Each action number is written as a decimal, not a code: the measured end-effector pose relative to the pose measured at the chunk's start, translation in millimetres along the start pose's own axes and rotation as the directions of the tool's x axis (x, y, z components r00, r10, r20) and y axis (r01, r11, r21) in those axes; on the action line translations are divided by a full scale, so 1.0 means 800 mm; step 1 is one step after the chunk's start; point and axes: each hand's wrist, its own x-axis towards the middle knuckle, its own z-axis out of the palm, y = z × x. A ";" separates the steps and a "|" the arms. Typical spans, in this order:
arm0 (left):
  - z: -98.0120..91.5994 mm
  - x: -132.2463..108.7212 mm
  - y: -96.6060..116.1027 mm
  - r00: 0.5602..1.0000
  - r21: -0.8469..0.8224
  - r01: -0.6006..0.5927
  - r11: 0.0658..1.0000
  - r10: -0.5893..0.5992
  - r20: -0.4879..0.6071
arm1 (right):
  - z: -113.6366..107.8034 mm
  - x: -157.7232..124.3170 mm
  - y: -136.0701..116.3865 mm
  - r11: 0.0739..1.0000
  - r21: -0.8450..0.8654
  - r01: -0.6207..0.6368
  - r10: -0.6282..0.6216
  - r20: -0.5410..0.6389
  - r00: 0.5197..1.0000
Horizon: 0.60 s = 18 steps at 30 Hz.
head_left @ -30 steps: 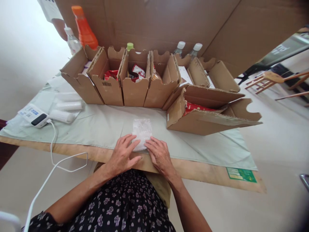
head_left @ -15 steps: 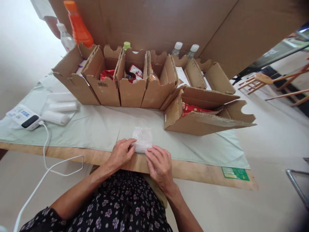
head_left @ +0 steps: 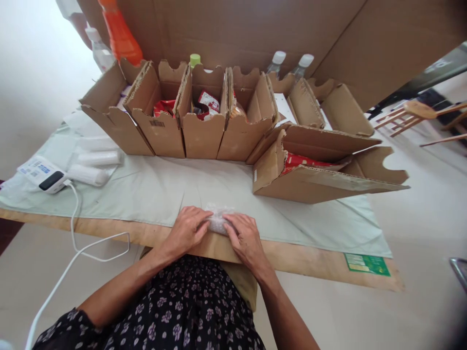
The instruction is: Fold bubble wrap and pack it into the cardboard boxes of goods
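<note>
A small piece of clear bubble wrap [head_left: 218,223] lies rolled or folded over at the front edge of the cloth-covered table [head_left: 160,187]. My left hand [head_left: 188,227] grips its left end, with thumb and fingers closed round it. On the right end, my right hand [head_left: 245,236] holds it the same way, fingers on top and thumb on the near side. Whether anything lies inside the wrap I cannot tell. Nearest to my right hand stands a cardboard box [head_left: 314,187] with a red packet [head_left: 306,163] in it.
A row of open cardboard boxes [head_left: 202,136] with packets stands behind. On the left lie white wrapped rolls [head_left: 89,173] and a white device [head_left: 53,181] with a cable [head_left: 75,204] hanging over the edge. An orange bottle [head_left: 122,36] stands at the back.
The bubble wrap, flat and square before, is now rolled or folded into a narrow strip. My right hand has closed onto its right end. The view has shifted slightly.
</note>
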 end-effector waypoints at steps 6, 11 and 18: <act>0.012 0.039 -0.007 0.991 0.197 0.127 0.972 -0.131 0.006 | 0.009 -0.003 0.000 0.969 -0.225 0.102 -0.128 -0.105 0.986; 0.003 0.013 -0.004 0.950 -0.126 0.266 0.956 -0.282 -0.132 | 0.016 0.005 0.006 0.996 -0.082 0.044 -0.050 -0.062 0.997; -0.003 -0.005 0.039 0.866 -0.768 0.455 0.450 -0.424 0.265 | 0.004 -0.003 -0.023 0.741 0.579 -0.340 0.390 0.042 0.920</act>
